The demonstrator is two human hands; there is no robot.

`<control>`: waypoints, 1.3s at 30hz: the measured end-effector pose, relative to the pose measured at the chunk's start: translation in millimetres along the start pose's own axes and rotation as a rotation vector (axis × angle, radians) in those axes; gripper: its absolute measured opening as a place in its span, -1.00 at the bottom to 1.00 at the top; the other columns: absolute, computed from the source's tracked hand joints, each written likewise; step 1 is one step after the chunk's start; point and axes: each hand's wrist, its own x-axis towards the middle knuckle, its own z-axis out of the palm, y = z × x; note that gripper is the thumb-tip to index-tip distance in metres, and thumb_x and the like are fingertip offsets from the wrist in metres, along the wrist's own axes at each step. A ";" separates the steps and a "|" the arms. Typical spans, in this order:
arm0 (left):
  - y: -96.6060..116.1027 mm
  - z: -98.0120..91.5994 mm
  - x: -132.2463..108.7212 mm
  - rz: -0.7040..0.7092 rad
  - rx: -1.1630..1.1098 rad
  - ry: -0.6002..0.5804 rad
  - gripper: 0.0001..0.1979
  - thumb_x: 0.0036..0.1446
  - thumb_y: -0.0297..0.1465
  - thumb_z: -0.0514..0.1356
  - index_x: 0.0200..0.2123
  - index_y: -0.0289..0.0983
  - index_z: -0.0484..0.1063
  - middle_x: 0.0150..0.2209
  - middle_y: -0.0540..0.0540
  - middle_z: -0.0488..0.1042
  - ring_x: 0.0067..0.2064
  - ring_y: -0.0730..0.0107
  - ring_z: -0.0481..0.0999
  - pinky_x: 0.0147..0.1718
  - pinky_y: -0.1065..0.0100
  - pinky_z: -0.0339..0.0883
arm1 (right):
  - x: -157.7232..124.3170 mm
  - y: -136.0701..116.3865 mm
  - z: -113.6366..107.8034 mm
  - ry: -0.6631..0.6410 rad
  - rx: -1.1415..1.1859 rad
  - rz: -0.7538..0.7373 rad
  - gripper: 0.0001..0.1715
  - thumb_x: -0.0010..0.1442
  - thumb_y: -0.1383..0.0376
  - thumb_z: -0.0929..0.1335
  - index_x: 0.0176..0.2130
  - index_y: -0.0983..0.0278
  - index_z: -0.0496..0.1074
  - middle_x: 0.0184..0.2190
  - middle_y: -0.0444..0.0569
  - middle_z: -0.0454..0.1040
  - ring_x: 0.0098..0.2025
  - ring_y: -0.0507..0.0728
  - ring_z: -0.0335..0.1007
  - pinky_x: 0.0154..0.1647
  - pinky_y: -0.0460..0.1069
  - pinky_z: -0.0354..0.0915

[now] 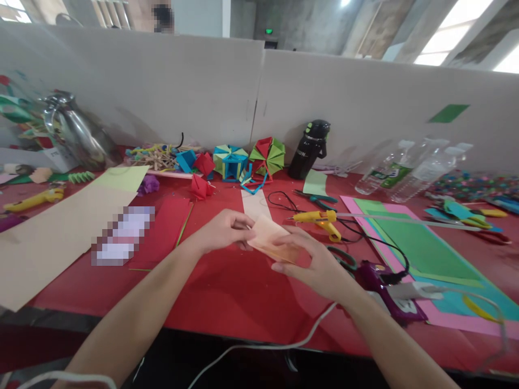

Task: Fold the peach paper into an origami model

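Evidently mid-fold: pinching a peach paper piece (271, 243) just above the red table (227, 292), near the middle of its front edge. Gripping the sheet's left corner with the left hand (225, 229), fingertips closed on it. Cradling the right side from below with the right hand (312, 265), thumb pressed on top. Probably setting a crease. Next calls for lining up the edges squarely before pressing flat. Also calls for staying clear of the yellow glue gun (318, 219) just behind the right hand and the green scissors (343, 258) beside that wrist.
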 end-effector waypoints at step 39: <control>-8.0 -5.3 7.6 0.076 0.025 0.188 -0.75 -0.03 -0.30 0.36 -0.33 -0.36 0.50 -0.36 -0.13 0.59 -0.31 0.36 0.58 -0.30 0.38 0.44 | 2.9 7.9 1.5 0.459 0.128 0.016 -0.27 0.11 0.13 0.44 0.20 0.19 0.19 0.15 0.18 0.36 0.12 0.29 0.38 0.00 0.21 0.42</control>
